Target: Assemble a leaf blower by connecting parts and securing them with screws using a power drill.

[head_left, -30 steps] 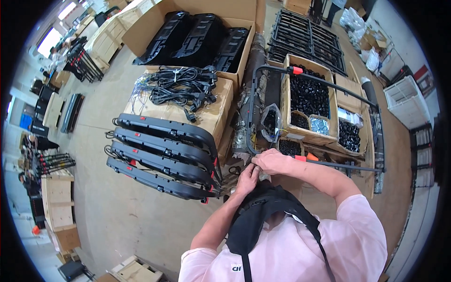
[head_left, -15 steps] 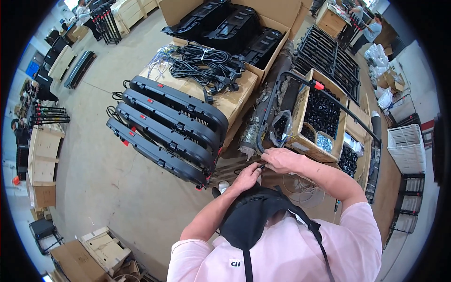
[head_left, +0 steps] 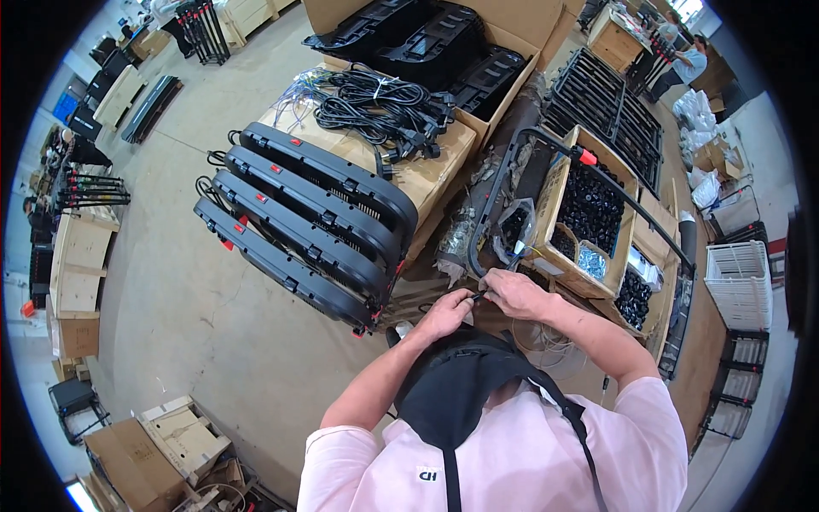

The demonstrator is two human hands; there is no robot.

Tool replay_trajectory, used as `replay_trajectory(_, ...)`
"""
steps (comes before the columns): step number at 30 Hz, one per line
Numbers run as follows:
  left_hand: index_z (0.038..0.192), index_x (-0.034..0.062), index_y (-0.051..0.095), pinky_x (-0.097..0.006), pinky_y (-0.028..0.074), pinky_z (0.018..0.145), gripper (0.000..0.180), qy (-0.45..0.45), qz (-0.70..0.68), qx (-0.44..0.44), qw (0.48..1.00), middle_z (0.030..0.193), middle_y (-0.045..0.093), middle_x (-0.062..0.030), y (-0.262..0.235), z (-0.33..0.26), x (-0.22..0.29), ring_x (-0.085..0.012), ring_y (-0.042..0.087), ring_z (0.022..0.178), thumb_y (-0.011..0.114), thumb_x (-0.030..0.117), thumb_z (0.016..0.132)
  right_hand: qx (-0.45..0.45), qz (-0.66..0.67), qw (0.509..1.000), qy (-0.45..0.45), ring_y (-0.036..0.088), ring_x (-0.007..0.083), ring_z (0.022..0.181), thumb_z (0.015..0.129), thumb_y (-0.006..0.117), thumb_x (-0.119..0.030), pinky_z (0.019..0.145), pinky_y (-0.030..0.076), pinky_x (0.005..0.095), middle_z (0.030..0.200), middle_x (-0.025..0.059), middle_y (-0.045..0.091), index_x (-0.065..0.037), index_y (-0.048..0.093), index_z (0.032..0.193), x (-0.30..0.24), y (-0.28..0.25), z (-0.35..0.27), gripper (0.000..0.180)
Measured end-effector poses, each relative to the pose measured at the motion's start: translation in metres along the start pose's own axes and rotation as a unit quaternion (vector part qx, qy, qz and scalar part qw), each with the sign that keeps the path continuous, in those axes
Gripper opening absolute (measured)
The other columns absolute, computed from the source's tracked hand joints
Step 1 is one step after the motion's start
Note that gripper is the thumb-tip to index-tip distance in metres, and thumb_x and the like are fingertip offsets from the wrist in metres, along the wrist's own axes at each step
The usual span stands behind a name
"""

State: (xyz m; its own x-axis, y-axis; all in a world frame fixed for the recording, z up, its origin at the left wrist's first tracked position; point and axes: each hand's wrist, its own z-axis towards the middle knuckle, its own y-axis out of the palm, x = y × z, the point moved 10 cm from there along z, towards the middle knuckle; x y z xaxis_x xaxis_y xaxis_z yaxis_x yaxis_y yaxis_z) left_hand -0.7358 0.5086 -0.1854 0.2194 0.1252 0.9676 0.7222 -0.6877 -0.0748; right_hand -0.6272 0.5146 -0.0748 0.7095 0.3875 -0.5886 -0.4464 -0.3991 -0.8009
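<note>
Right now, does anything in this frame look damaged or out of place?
Two things. The silvery wrapping near the right hand looks ragged, as if torn. Also, thin pale line lies in loose, untidy loops beside the right forearm.

From here: left, 4 housings (head_left: 288, 227), matt black plastic. Far, shells (head_left: 409, 43), glossy black plastic. Cable bundle (head_left: 375, 104), smooth, rubbery. Carton (head_left: 428, 183) beneath, dull brown cardboard. Right, tubular frame (head_left: 640, 211), smooth, satin, metal-looking. Near, shirt (head_left: 529, 469), matt pink cloth.

Curled left hand (head_left: 449, 315) beside curled right hand (head_left: 517, 295)
</note>
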Motion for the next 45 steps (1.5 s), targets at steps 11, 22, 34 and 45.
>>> replay_trajectory(11,0.109,-0.0007,0.064,-0.034,0.048,0.075,0.025,-0.049,-0.050,-0.008,0.998,0.087,0.062,-0.0053,0.001,-0.002,0.002,-0.0146,0.057,0.083,0.055,0.022,0.104,0.040,-0.032,0.994,-0.098,0.064,0.0364,0.093,0.089,0.071,-0.009,0.081,0.054,0.0444,0.097,0.0153,0.062,-0.001,0.064,0.104,-0.024,-0.007,0.007,0.019)
replay_trajectory(22,0.111,-0.0017,0.064,-0.037,0.049,0.084,0.027,-0.072,-0.032,-0.013,0.997,0.096,0.068,-0.0108,-0.001,-0.003,0.004,-0.0201,0.060,0.090,0.054,0.022,0.103,0.009,-0.054,0.996,-0.073,0.064,0.0376,0.095,0.091,0.067,-0.009,0.083,0.054,0.0465,0.097,0.0172,0.062,-0.001,0.063,0.102,-0.020,-0.001,0.011,0.015)
replay_trajectory(34,0.114,-0.0002,0.068,-0.030,0.050,0.067,0.030,-0.113,-0.069,-0.005,0.991,0.095,0.069,-0.0036,0.010,0.003,-0.020,-0.0127,0.060,0.079,0.054,0.024,0.105,-0.014,-0.062,0.998,0.014,0.065,0.0392,0.100,0.091,0.063,-0.009,0.088,0.054,0.0472,0.100,0.0190,0.064,0.000,0.060,0.100,-0.003,0.019,0.007,0.013)
replay_trajectory(45,0.112,0.0001,0.072,-0.035,0.053,0.079,0.034,-0.149,-0.012,-0.010,0.989,0.089,0.072,-0.0075,0.000,-0.002,-0.034,-0.0177,0.067,0.084,0.057,0.029,0.101,0.083,0.139,0.919,0.361,0.070,0.0435,0.096,0.090,0.075,-0.030,0.083,0.055,0.0517,0.099,0.0248,0.071,-0.001,0.061,0.116,0.039,0.090,-0.073,0.042)
